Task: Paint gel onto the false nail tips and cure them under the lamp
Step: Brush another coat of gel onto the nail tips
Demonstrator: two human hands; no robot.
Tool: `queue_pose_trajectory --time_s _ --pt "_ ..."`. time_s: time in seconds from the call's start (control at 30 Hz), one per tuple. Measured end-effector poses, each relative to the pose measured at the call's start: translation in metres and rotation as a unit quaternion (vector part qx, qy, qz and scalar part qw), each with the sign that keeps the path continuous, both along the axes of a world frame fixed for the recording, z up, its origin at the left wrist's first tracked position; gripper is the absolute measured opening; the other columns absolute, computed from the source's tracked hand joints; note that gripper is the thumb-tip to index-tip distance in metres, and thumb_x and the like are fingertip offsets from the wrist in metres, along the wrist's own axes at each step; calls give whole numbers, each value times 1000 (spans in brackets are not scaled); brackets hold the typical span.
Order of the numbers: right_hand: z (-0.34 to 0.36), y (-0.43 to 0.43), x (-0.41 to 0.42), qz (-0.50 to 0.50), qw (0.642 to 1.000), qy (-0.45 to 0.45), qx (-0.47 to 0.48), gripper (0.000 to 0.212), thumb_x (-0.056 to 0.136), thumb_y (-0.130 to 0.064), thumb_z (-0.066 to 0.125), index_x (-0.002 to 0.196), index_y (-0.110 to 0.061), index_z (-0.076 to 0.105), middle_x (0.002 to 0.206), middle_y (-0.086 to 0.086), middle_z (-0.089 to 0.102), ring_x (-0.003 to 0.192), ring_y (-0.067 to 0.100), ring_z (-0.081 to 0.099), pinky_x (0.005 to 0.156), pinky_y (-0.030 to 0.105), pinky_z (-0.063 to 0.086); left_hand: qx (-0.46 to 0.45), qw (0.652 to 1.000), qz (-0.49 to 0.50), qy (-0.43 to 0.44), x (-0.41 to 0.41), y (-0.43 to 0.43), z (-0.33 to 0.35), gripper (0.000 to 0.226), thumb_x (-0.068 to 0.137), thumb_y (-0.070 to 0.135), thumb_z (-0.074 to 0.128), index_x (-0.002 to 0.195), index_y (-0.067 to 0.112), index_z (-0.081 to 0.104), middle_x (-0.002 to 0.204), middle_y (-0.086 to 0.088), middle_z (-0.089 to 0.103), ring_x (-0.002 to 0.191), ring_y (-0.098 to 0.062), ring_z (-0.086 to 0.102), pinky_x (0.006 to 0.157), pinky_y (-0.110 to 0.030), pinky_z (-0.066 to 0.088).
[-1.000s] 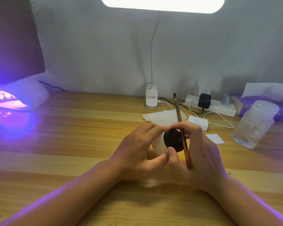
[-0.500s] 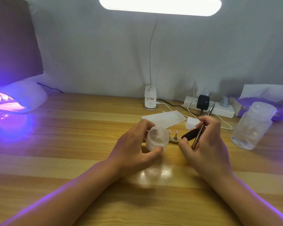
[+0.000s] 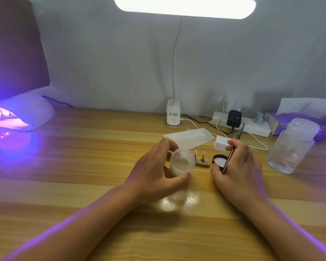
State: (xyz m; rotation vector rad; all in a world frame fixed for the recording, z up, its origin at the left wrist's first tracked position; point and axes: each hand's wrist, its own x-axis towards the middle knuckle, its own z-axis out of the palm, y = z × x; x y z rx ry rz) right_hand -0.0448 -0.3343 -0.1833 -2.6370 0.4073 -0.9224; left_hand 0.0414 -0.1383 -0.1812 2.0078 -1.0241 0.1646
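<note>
Two nail tips [image 3: 199, 153] on stand [image 3: 203, 164], left hand [image 3: 152, 176] gripping open frosted jar [image 3: 182, 163], right hand [image 3: 239, 170] pinching brush [image 3: 228, 160] beside upturned black lid [image 3: 219, 160].

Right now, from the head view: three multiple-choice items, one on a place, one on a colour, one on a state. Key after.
1. Where on the table does the curing lamp sit? A) far left B) far right C) front centre
2. What colour is the rim of the lid? A) red B) black C) green
3. What state is the gel jar in? A) capped B) lying untouched on its side C) open, held by the left hand

Key: 1 A, its purple glow is at the left edge. 2 B, a black ring surrounds a white inside. 3 C, its mouth is bare and fingers curl round it.
</note>
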Motion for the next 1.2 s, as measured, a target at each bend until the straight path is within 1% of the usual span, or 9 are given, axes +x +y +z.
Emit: queue_pose_trajectory --time_s 0.13,0.2,0.33,0.47,0.57,0.67,0.83,1.07,1.2 --pt "15 14 -5 100 986 -127 48 64 79 -33 76 128 -15 39 108 -18 49 90 6 58 85 54 48 17 1000 6 -10 -1 -1 0 50 71 60 68 105 35 43 106 19 55 96 -3 57 73 -39 55" --pt "20 22 -9 144 975 -164 39 69 78 -43 75 130 -18 38 112 -20 50 90 3 57 81 53 50 29 999 6 -18 -2 -1 -1 49 71 58 71 104 35 43 103 19 55 95 -3 57 73 -38 55" --pt "22 34 -15 191 965 -179 32 75 75 -52 69 136 -24 35 126 -16 53 94 7 59 85 48 50 37 998 6 -40 -1 -2 -2 49 70 61 69 103 36 42 101 19 56 93 -3 59 71 -38 55" --pt "18 37 -15 225 956 -190 -1 75 81 -38 71 142 -33 28 130 -21 50 109 6 59 100 43 42 29 998 12 -57 -1 -2 -3 51 68 60 66 104 35 41 101 18 54 92 -6 58 68 -38 54" --pt "17 36 -15 226 947 -228 -7 48 87 -32 66 129 -29 43 117 -17 58 104 2 57 95 34 41 27 997 11 -65 0 -2 -5 53 69 58 68 106 35 39 105 18 53 94 -7 58 67 -37 55" --pt "21 35 -17 225 931 -269 -100 18 99 -31 48 111 -18 51 96 -9 57 90 6 52 87 29 37 32 997 10 -65 1 -2 -5 54 69 58 69 108 35 38 106 18 54 95 -7 57 68 -37 55" --pt "25 38 -24 256 907 -290 -165 25 101 -24 47 110 -16 69 85 -5 68 75 14 58 80 39 38 35 997 7 -69 0 -2 -6 55 71 54 71 110 32 40 103 17 55 93 -7 56 70 -37 55" --pt "25 41 -22 233 928 -273 -96 17 88 -23 60 102 -15 67 90 -14 63 83 4 55 86 32 40 35 998 4 -51 1 -2 -6 55 69 54 71 108 32 39 105 15 55 97 -9 57 72 -38 56" --pt "25 40 -22 220 936 -271 -45 13 84 -25 60 88 -17 70 87 -22 58 86 -4 51 77 41 47 35 998 7 -51 1 -2 -7 55 69 57 69 107 35 36 105 17 54 97 -8 56 72 -37 56"
